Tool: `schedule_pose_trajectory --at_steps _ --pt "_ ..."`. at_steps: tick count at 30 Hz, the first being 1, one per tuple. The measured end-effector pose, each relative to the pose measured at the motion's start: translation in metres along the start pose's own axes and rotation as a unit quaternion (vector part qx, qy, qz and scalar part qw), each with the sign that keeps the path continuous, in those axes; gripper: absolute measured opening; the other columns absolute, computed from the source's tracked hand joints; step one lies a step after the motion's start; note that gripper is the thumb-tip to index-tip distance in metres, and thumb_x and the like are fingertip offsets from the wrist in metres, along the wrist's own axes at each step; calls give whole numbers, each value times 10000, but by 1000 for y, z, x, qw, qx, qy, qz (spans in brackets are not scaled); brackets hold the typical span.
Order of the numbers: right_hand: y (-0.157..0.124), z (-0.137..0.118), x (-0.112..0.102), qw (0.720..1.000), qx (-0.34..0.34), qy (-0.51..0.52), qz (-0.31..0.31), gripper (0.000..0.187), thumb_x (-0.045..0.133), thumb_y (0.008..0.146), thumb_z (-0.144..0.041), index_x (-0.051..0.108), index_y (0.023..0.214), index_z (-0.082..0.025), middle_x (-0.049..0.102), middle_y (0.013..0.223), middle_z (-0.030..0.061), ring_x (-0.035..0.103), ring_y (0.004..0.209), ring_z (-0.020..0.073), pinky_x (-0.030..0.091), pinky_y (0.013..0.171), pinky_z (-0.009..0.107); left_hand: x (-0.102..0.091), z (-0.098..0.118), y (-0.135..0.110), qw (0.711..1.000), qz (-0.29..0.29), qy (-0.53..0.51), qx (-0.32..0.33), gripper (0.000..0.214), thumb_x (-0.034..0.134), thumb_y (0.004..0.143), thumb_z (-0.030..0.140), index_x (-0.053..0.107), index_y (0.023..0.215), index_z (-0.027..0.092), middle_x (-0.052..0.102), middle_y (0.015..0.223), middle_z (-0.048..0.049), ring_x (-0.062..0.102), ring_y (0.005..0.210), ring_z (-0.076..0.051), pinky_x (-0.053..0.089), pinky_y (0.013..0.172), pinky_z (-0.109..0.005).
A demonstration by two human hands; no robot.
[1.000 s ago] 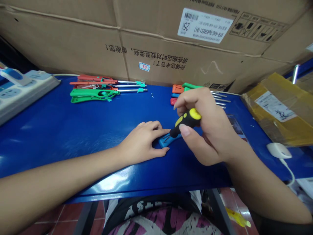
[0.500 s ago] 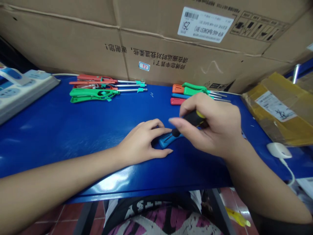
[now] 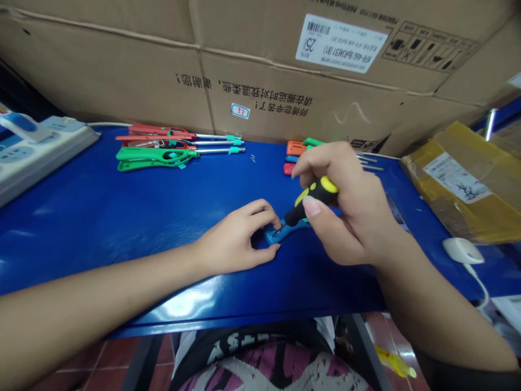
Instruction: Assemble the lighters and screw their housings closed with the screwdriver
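A blue long-necked lighter lies flat on the blue table, its far part hidden behind my right hand. My left hand curls thumb and fingers around the handle end of this lighter. In my right hand is a black and yellow screwdriver, tilted, with the thumb against its grip. The screwdriver's tip meets the lighter's handle close to my left fingertips.
Red and green lighters lie at the back left, and more coloured lighters sit behind my right hand. Tiny pale slivers lie between them. A cardboard box walls the back. A power strip stands left, a white plug-like device right.
My right hand's fingers have loosened and turned around the screwdriver, so more of its yellow grip shows. My left fingers have drawn slightly back and inward at the lighter's end.
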State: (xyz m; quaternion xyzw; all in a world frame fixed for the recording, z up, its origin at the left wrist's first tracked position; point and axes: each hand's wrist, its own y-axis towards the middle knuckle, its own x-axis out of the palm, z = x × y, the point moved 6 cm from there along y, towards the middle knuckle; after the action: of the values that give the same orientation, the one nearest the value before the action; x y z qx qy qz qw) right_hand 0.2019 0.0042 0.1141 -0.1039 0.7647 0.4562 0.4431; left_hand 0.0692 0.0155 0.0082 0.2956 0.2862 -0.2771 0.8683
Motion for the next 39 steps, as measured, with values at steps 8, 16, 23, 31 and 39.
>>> schedule_pose_trajectory --at_steps 8,16,23,31,39 --pt "0 -5 -2 997 -30 -47 61 187 458 958 -190 604 1073 -190 740 957 26 673 746 142 497 647 292 -1 1 0 1000 -5 1 8 169 685 909 282 612 1031 190 587 1046 -40 580 889 -169 503 776 -307" --pt "-1 -5 -3 995 -23 -82 61 85 545 941 -277 589 984 -218 693 773 -18 632 627 133 446 556 282 0 0 0 1000 -10 7 -1 145 676 909 282 621 1006 190 609 1070 -56 615 949 -197 522 798 -328" --pt "0 -3 -1 998 2 -50 29 195 558 938 -366 583 1021 -192 683 764 1 614 571 136 427 517 292 0 0 0 1000 -2 7 -5 139 688 890 276 613 971 192 600 964 -26 606 881 -180 511 773 -315" --pt "-2 3 0 1000 28 -4 12 229 525 909 -315 549 1110 -208 702 937 38 634 630 149 429 518 303 0 -1 1 1000 -15 9 -14 141 674 897 269 625 1008 196 618 1044 -50 616 940 -200 519 811 -340" --pt "-3 1 1 999 14 -4 32 291 530 893 -247 543 1180 -200 702 1052 59 647 759 165 481 592 301 -1 0 1 1000 -8 15 -13 138 686 884 262 610 975 190 626 1018 -43 610 932 -197 506 796 -324"
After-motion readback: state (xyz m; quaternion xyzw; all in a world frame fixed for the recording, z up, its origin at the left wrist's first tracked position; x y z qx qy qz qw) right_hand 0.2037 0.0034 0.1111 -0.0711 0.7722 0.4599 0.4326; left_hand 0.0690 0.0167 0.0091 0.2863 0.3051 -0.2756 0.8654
